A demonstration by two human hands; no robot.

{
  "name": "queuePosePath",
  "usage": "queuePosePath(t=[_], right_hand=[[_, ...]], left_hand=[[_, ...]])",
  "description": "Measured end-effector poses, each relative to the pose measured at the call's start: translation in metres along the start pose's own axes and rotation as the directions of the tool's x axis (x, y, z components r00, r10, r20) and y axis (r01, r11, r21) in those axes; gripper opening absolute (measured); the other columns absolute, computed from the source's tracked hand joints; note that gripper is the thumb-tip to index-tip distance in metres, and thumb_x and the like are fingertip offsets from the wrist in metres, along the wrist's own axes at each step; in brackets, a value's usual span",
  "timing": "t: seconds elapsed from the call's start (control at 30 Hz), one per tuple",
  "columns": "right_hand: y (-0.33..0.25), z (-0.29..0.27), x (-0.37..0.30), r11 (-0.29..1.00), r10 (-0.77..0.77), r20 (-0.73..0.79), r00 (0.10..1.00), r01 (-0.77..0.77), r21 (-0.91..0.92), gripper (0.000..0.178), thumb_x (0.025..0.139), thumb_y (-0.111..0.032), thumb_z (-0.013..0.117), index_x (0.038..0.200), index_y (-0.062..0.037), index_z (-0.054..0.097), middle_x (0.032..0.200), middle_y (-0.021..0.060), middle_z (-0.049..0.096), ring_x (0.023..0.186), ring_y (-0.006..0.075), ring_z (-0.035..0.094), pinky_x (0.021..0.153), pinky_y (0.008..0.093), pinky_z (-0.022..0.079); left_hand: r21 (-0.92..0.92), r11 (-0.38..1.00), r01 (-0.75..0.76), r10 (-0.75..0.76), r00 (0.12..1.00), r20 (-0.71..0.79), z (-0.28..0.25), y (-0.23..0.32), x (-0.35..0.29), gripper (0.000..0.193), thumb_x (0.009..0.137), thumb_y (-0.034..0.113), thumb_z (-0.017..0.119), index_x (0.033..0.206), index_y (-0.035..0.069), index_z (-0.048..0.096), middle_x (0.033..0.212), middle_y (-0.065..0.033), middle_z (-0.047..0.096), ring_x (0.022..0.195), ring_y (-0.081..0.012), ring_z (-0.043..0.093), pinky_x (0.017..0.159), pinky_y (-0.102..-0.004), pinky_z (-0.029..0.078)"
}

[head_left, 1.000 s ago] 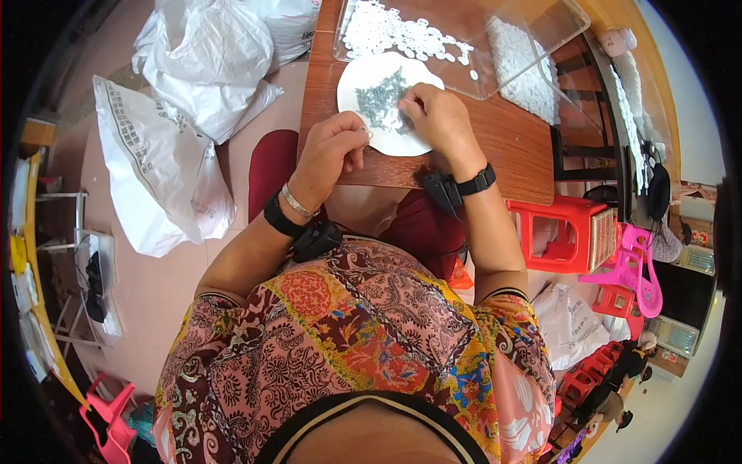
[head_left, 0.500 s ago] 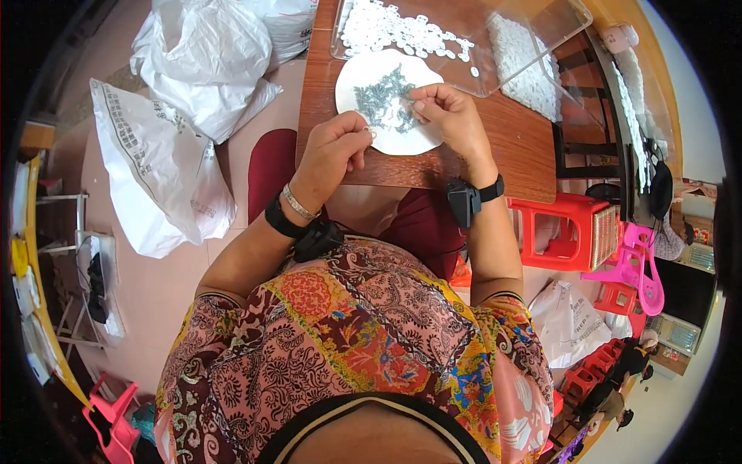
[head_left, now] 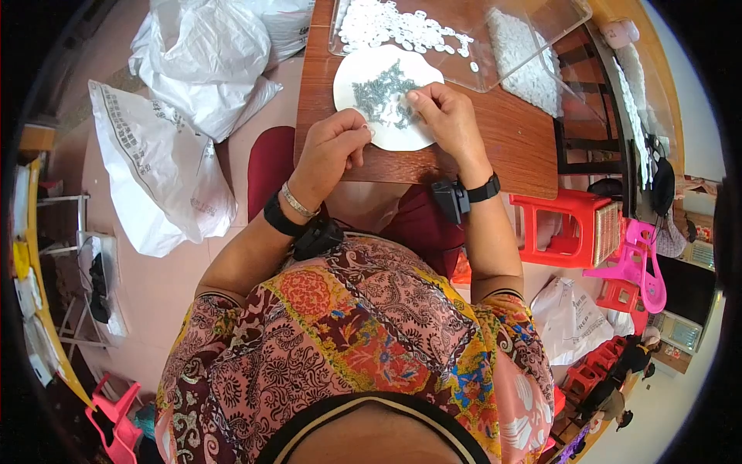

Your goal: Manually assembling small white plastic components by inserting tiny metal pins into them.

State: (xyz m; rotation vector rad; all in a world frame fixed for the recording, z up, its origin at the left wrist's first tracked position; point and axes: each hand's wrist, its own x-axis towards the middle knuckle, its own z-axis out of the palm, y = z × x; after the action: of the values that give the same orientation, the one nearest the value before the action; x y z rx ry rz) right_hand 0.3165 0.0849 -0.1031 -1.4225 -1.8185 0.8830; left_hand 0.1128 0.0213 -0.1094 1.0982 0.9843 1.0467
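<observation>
A cream-white round plate (head_left: 349, 77) lies near the table's front edge. On it is a heap of small grey metal pieces (head_left: 379, 93), too fine to name, with a few white bits among them. My left hand (head_left: 331, 147) is closed in a pinch at the plate's near left rim. Something small and pale peeks from its fingertips, its kind unclear. Over the plate's right side, the thumb and forefinger of my right hand (head_left: 454, 117) are pressed together. Whatever they hold, if anything, is hidden. Both wrists wear black straps with dark boxes.
Many white oval rings (head_left: 386, 27) lie in a clear plastic tray (head_left: 483, 77) at the back of the brown table (head_left: 510, 143). A bag of white pieces (head_left: 525, 62) is beyond its right side. White sacks (head_left: 162, 162) stand left on the floor; a red stool (head_left: 553, 232) stands right.
My right hand has come slightly down and left over the plate, with its fingers drawn closer together. The left hand stays nearly in place.
</observation>
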Motion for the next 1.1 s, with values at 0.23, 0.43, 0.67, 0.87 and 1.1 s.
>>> queuePosePath(t=[0.23,0.43,0.67,0.87,1.1], right_hand=[[0.003,0.002,0.004,0.909,-0.199,-0.076,0.977,0.155,-0.386,0.03,0.088,-0.028,0.059,0.075,-0.0005,0.058,0.057,0.0092,0.048,0.053,0.0148,0.046,0.052,0.03,0.039],[0.002,0.0,0.004,1.0,-0.022,0.076,0.997,0.02,0.022,0.031,0.092,-0.025,0.055,0.07,-0.0031,0.055,0.056,-0.0023,0.046,0.052,0.0084,0.043,0.05,0.0265,0.036],[-0.021,-0.009,-0.02,0.906,-0.068,0.158,0.985,-0.005,0.423,0.019,0.093,-0.02,0.054,0.082,-0.0043,0.055,0.07,-0.0027,0.052,0.064,0.0055,0.045,0.061,0.0202,0.038],[-0.033,-0.015,-0.035,0.897,-0.106,0.124,0.987,0.041,0.441,0.017,0.093,-0.018,0.055,0.083,-0.0035,0.055,0.073,-0.0025,0.052,0.067,0.0051,0.045,0.063,0.0195,0.038],[-0.035,-0.011,-0.042,0.955,-0.116,0.134,0.984,0.073,0.286,0.017,0.092,-0.017,0.056,0.082,-0.0025,0.055,0.071,-0.0033,0.05,0.066,0.005,0.044,0.06,0.0196,0.038]], left_hand=[[-0.023,1.0,-0.006,0.006,1.0,0.004,-0.002,-0.001,0.0,0.016,0.087,0.018,0.052,0.077,0.006,0.055,0.061,0.0017,0.052,0.054,-0.0054,0.046,0.051,-0.0192,0.034],[-0.067,0.998,-0.02,0.019,1.0,-0.014,0.001,0.001,0.003,0.013,0.086,0.015,0.054,0.077,0.005,0.056,0.06,0.0034,0.05,0.053,-0.0034,0.046,0.048,-0.0183,0.034],[-0.014,0.997,-0.082,0.082,0.994,0.073,0.017,0.009,0.012,0.015,0.086,0.015,0.053,0.077,0.003,0.053,0.061,0.0022,0.048,0.054,-0.0047,0.046,0.049,-0.0207,0.037],[0.035,0.991,-0.127,0.121,0.984,0.132,0.028,0.008,0.012,0.015,0.089,0.018,0.051,0.081,0.006,0.053,0.062,0.0021,0.051,0.055,-0.0035,0.045,0.05,-0.0187,0.033],[0.171,0.964,-0.204,0.181,0.974,0.138,0.025,-0.001,0.014,0.015,0.088,0.018,0.051,0.08,0.005,0.052,0.063,0.0029,0.048,0.055,-0.0039,0.046,0.05,-0.0202,0.035]])
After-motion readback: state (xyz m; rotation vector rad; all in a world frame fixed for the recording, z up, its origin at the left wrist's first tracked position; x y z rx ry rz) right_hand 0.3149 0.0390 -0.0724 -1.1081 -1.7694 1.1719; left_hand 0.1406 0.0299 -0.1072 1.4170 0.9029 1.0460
